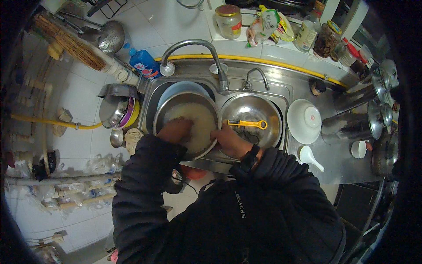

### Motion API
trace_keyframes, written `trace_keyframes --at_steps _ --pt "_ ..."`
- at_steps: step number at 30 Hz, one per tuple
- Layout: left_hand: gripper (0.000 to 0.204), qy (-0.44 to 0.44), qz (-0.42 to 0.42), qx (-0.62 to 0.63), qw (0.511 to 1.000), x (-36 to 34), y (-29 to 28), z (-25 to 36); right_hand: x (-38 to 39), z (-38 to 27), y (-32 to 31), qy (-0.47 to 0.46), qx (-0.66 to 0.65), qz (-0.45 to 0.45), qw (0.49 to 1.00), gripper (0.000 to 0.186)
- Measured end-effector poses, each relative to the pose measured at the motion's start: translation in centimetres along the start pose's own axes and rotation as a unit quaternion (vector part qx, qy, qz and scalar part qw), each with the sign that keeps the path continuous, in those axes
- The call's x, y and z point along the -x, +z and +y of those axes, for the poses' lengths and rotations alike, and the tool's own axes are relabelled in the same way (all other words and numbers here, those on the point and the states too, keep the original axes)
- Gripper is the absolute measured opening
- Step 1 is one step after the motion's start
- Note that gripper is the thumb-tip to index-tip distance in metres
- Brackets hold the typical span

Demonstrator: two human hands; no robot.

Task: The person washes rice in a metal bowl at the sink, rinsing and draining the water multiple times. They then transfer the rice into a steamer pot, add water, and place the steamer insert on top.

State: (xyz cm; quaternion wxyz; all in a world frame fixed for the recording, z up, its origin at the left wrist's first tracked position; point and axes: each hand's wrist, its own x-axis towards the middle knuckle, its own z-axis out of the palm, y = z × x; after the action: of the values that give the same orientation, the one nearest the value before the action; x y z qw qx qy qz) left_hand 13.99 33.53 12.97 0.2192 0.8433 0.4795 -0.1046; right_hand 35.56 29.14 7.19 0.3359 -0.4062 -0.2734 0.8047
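Note:
A steel bowl (196,148) of cloudy whitish water sits in the left sink basin, over a pale blue basin (184,86). My left hand (172,130) dips into the water, its fingertips hidden. My right hand (231,141) grips the bowl's right rim with fingers curled. Just right of it, a yellow-handled peeler (259,124) lies in a second steel bowl (263,107) in the right basin, above some dark shapes I cannot make out.
The gooseneck tap (195,43) and small tap (261,75) stand behind the sink (285,102). Stacked bowls (115,110) and a blue bottle (144,64) are left. A white plate (303,119), spoon (307,157) and steel canisters (351,123) are right. Jars (227,24) line the back ledge.

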Motion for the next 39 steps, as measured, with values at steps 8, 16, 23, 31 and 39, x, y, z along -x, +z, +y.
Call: trace_keyframes --at_steps 8,16,23,31,39 --pt "0.049 0.03 0.032 -0.021 0.999 -1.7 -0.1 4.1 2.0 -2.3 1.0 0.027 0.022 -0.016 0.999 0.045" --pt "0.055 0.017 -0.022 -0.048 0.998 -0.6 -1.5 5.4 -0.4 0.2 -0.8 0.015 -0.016 -0.004 1.0 0.047" --pt "0.037 -0.02 -0.188 0.01 0.982 1.5 -4.5 7.7 0.0 -0.3 -0.7 -0.032 -0.052 -0.05 0.997 0.043" --pt "0.026 -0.072 -0.034 -0.168 0.983 0.0 -0.6 0.7 1.0 -2.1 -0.5 -0.019 0.014 0.009 1.0 0.044" --pt "0.025 0.029 0.035 -0.002 0.999 -1.8 0.3 5.3 0.3 -1.6 -0.5 -0.043 -0.065 -0.028 0.997 0.041"
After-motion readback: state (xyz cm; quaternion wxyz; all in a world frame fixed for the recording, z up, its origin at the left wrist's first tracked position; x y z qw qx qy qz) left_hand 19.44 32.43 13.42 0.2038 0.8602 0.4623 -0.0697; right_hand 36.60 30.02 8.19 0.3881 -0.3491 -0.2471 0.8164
